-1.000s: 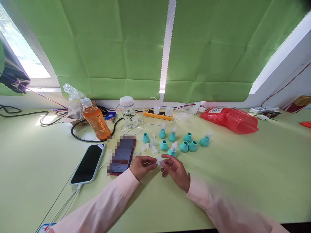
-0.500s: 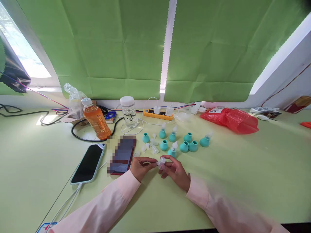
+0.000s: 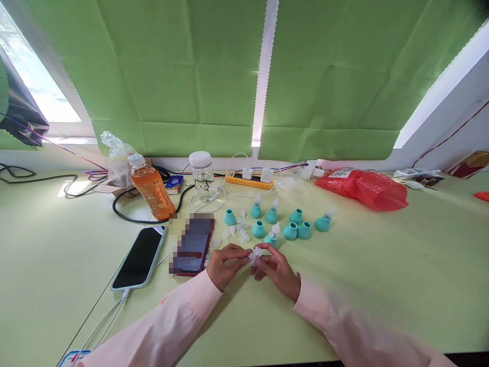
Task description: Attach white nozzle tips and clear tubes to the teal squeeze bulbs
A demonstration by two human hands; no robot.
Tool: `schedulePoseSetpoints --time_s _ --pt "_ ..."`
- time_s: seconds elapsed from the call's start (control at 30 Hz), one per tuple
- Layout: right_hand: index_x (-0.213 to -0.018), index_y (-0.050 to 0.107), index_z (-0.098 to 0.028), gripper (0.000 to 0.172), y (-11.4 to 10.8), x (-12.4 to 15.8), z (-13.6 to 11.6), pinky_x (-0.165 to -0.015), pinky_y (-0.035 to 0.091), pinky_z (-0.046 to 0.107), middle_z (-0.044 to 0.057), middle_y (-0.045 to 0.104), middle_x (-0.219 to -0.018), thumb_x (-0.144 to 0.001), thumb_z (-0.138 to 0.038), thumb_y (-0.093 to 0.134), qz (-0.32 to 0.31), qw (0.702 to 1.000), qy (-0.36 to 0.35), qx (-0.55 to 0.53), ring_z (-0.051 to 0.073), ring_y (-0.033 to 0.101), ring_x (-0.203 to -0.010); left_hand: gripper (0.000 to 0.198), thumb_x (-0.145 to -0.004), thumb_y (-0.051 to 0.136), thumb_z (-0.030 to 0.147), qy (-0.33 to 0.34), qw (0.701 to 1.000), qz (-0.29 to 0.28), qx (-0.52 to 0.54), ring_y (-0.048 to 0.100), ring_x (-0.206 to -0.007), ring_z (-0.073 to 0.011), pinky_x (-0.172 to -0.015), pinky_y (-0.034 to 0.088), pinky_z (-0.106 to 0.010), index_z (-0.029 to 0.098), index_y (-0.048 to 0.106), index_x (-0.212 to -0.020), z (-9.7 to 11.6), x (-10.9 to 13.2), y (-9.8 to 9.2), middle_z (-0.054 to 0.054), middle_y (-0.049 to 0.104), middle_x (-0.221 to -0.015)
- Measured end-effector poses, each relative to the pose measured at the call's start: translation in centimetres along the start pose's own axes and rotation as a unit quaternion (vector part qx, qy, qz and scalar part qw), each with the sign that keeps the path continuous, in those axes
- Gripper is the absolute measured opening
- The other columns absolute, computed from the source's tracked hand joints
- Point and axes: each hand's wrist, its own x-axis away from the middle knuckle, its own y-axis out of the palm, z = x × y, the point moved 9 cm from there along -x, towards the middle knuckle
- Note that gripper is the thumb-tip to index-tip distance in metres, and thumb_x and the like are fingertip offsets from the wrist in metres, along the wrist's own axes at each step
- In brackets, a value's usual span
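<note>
Between my two hands is a small clear plastic piece (image 3: 255,256), short and branched in outline. My left hand (image 3: 226,265) pinches its left side between thumb and fingertips. My right hand (image 3: 277,271) grips the other side, with the thumb in front and the index finger curled over the top. Fingers cover part of the piece. Just beyond stand several teal rubber bulbs (image 3: 258,229), some with an open neck and some with a clear nozzle, such as the teal bulb (image 3: 271,239) nearest my right hand. Loose clear plastic parts (image 3: 243,235) lie beyond my left hand.
Left of my hands lie a dark red phone (image 3: 193,247) and a pale-cased phone (image 3: 139,259) with a white cable. Behind are an orange drink bottle (image 3: 152,188), a clear jar (image 3: 202,178), a power strip (image 3: 249,180) and a red bubble bag (image 3: 362,188).
The clear piece has turned slightly in my fingers, and my left fingertips have moved a little to the right along it. Both hands still hold it; the bulbs stay put.
</note>
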Motion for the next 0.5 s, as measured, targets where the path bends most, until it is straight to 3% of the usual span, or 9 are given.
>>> schedulePoseSetpoints --time_s 0.23,0.5 --pt "-0.088 0.038 -0.02 0.039 -0.1 0.1 0.1 -0.05 0.046 0.026 -0.001 0.059 -0.061 -0.064 -0.042 0.06 0.004 1.0 0.007 -0.008 0.012 0.056 -0.053 0.02 -0.07 0.055 0.019 0.064 0.998 -0.022 -0.002 0.055 -0.085 -0.021 -0.074 0.046 -0.035 0.014 0.064 -0.088 1.3 0.0 0.5 -0.011 0.063 -0.089" --pt "-0.085 0.037 -0.02 0.039 0.0 0.1 -0.2 -0.05 0.044 0.025 -0.002 0.059 -0.062 -0.063 -0.044 0.059 0.009 1.0 0.002 -0.01 0.011 0.055 -0.05 0.019 -0.071 0.052 0.015 0.124 0.991 -0.01 -0.047 0.055 -0.082 -0.0205 -0.071 0.047 -0.035 0.014 0.064 -0.086 2.1 0.1 0.2 -0.012 0.063 -0.087"
